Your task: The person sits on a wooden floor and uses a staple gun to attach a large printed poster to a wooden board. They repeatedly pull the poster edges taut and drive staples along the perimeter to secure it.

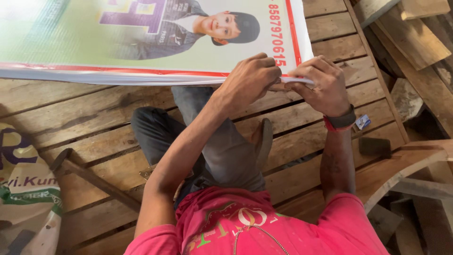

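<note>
A large printed banner (118,42) with a red border lies flat across the wooden plank platform (94,123), its near edge folded over. My left hand (250,80) pinches that edge near the banner's right corner. My right hand (321,85), with a dark and red band on the wrist, grips the same folded edge right beside it, fingers curled over the white hem. Both hands nearly touch. I sit cross-legged in grey trousers and a pink shirt just below the banner.
A hammer (89,177) lies on the planks at the left, next to a printed sack (26,189). A small dark block (375,146) and a small card (362,123) lie at the right. Loose timber pieces (415,38) are stacked beyond the platform's right edge.
</note>
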The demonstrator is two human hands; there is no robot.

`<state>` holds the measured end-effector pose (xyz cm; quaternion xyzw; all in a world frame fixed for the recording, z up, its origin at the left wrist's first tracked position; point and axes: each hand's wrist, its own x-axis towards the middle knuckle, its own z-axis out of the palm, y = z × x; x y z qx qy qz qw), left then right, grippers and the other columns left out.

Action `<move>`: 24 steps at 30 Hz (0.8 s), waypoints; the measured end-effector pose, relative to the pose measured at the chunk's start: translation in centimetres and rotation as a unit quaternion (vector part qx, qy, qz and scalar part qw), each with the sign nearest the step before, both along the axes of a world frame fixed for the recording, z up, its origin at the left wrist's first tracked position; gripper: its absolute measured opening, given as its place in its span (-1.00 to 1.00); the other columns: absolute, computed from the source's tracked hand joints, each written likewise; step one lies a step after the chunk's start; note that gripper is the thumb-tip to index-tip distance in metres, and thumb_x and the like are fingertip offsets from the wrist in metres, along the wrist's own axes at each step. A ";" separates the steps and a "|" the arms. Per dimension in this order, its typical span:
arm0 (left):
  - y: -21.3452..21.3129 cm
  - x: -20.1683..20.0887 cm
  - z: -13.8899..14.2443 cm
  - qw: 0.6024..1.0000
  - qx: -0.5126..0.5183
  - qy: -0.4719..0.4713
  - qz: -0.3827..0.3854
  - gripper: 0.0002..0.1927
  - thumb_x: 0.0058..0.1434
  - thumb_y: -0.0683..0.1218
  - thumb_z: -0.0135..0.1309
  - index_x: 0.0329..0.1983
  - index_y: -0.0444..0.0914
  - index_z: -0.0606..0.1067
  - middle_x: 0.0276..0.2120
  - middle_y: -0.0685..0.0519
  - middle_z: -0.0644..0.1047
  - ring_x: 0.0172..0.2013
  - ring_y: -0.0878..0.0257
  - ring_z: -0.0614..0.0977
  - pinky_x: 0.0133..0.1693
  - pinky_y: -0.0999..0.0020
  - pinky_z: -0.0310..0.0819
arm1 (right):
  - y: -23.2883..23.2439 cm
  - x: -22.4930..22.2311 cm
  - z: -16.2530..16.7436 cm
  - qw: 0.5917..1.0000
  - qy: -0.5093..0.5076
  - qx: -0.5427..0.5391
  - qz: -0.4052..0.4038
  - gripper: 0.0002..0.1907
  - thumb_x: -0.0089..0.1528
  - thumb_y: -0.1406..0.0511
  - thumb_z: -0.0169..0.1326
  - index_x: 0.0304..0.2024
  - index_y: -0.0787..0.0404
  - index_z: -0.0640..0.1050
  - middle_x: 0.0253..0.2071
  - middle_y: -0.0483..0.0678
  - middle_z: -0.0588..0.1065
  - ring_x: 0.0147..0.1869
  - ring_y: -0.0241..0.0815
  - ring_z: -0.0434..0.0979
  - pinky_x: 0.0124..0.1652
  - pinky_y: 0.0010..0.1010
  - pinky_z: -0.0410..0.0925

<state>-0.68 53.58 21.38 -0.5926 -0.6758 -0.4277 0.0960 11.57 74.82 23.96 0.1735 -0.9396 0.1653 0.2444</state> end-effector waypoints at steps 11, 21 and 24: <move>-0.2 0.2 -0.7 0.996 0.015 0.083 0.008 -0.79 0.10 -0.23 0.16 -0.18 -0.34 0.56 -0.25 0.01 0.50 -0.13 0.08 0.52 -0.07 0.16 0.48 | 0.5 -0.2 -0.2 0.996 -0.071 -0.054 0.024 -0.78 0.26 0.36 0.36 -0.05 0.21 0.66 -0.09 -0.06 0.54 0.01 -0.14 0.57 -0.09 -0.34 0.50; 0.6 1.2 -2.6 0.988 0.028 0.151 0.035 -0.86 0.24 -0.13 0.21 -0.24 -0.31 0.54 -0.24 0.05 0.45 -0.13 0.17 0.50 -0.03 0.22 0.46 | 1.1 0.0 -3.1 0.980 0.143 0.139 0.020 -0.78 0.26 0.31 0.36 -0.41 0.17 0.56 -0.28 -0.16 0.51 -0.16 -0.21 0.47 -0.25 -0.34 0.41; 0.0 2.3 -3.5 0.977 0.042 0.202 0.046 -0.82 0.12 -0.14 0.20 -0.24 -0.30 0.54 -0.20 0.03 0.42 -0.08 0.12 0.50 -0.02 0.20 0.45 | 0.0 1.9 -3.1 0.967 0.161 0.196 -0.004 -0.91 0.22 0.45 0.29 -0.28 0.19 0.62 -0.19 -0.16 0.53 -0.06 -0.13 0.51 -0.10 -0.24 0.42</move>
